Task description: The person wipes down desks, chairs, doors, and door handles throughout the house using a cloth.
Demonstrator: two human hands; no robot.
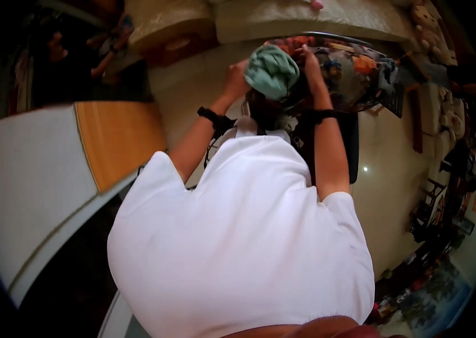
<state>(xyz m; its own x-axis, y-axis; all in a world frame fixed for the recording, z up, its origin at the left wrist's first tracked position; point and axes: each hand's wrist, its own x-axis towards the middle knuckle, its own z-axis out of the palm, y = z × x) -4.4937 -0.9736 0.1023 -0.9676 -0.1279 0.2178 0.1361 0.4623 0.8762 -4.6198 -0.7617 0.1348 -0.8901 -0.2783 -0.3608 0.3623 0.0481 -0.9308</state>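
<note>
A bunched green cloth (272, 72) sits between my two hands near the top middle of the view. My left hand (238, 79) is closed at the cloth's left edge, with its fingers partly behind it. On the other side, my right hand (310, 66) is raised with bent fingers beside a cluttered heap of small colourful items (345, 70); whether it holds anything is too small to tell. The heap lies under or inside something with a curved, shiny rim. Black bands circle both my wrists.
A white and wooden surface (117, 141) stands at the left. Beyond it, at the upper left, is another person (74, 56) in dark clothes. Covered sofas (305, 22) line the top. Plush toys (432, 34) and cluttered furniture are along the right.
</note>
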